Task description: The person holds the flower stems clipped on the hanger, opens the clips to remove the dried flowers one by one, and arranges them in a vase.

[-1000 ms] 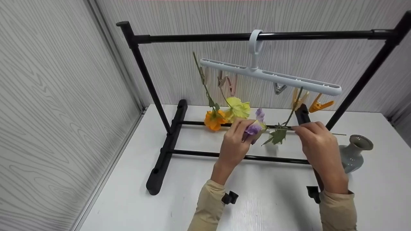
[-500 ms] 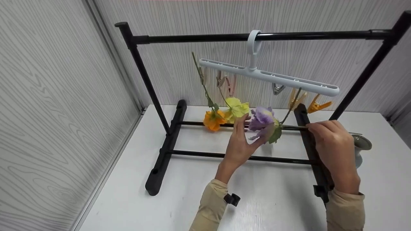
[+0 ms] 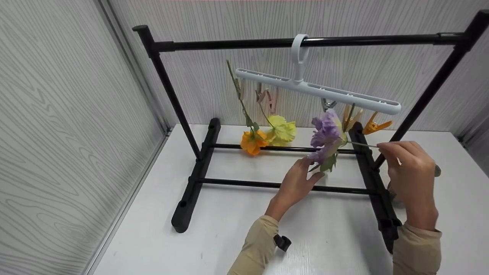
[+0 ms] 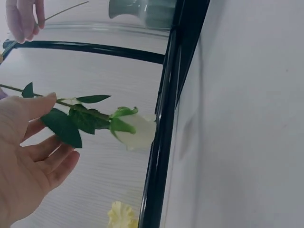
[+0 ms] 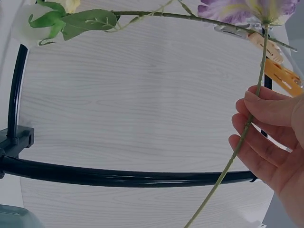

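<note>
Your left hand (image 3: pixel 296 182) has dropped lower, clear of the purple flower (image 3: pixel 326 133), which has swung up and to the right, and your right hand (image 3: pixel 416 168) has shifted right along with its stem (image 5: pixel 214 190). Starting at the far left of the white hanger (image 3: pixel 351 98) on the black rack (image 3: pixel 237 44), you have the orange flower (image 3: pixel 253 143) hanging head down from the end clip, and next to it the yellow flower (image 3: pixel 281 130) hanging the same way. Beside that, the pink clip (image 3: pixel 272 102) looks bare. Further right, your left thumb and fingers are parted and relaxed around the leaves (image 4: pixel 64 126) of the white rose (image 4: pixel 135 132); you may be brushing them, but I cannot tell. Above the purple head, the silver clip (image 3: pixel 327 104) seems to have no stem in it. The white rose hangs by its stem at the beige clip (image 3: pixel 353 120), so three blooms look done. Your purple one is not clipped yet: it lies sideways under the hanger, its stem pinched between your right thumb and forefinger, and seems the one left to hang. The orange clip (image 3: pixel 375 125) at the right looks unused, and the vase (image 4: pixel 159 13) stands beyond the rack's right foot
</note>
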Motion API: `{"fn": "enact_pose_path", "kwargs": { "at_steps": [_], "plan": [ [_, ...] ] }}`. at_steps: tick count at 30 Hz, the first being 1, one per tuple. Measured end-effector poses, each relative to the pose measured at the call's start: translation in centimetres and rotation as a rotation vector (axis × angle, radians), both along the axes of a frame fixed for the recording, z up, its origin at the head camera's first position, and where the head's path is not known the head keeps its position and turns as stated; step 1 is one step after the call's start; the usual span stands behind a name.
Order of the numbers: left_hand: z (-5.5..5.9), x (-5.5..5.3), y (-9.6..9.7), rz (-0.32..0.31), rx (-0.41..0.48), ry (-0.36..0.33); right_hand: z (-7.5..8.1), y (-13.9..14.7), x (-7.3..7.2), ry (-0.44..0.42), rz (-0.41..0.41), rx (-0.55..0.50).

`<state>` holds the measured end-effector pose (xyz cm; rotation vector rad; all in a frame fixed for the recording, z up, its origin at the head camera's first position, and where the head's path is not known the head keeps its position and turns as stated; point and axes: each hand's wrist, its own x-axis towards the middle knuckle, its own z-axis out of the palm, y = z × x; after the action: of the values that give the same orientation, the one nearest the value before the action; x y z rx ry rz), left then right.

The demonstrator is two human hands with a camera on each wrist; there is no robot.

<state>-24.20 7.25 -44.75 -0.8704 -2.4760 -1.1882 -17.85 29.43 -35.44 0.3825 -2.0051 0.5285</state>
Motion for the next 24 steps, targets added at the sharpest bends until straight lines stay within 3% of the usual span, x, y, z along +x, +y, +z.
{"fn": "enact_pose_path", "kwargs": {
  "at_steps": [12,19,24],
  "plan": [
    [0.3,0.4,0.3,0.108,0.036,0.239,0.2,1.0,-0.2,0.114,-0.024,-0.176],
    [0.3,0.3,0.3,0.112,0.058,0.358,0.7,1.4,0.2,0.113,-0.054,-0.244],
    [0.1,0.2,0.3,0.095,0.024,0.474,0.3,2.4,0.0,0.121,-0.066,-0.282]
  ]
}}
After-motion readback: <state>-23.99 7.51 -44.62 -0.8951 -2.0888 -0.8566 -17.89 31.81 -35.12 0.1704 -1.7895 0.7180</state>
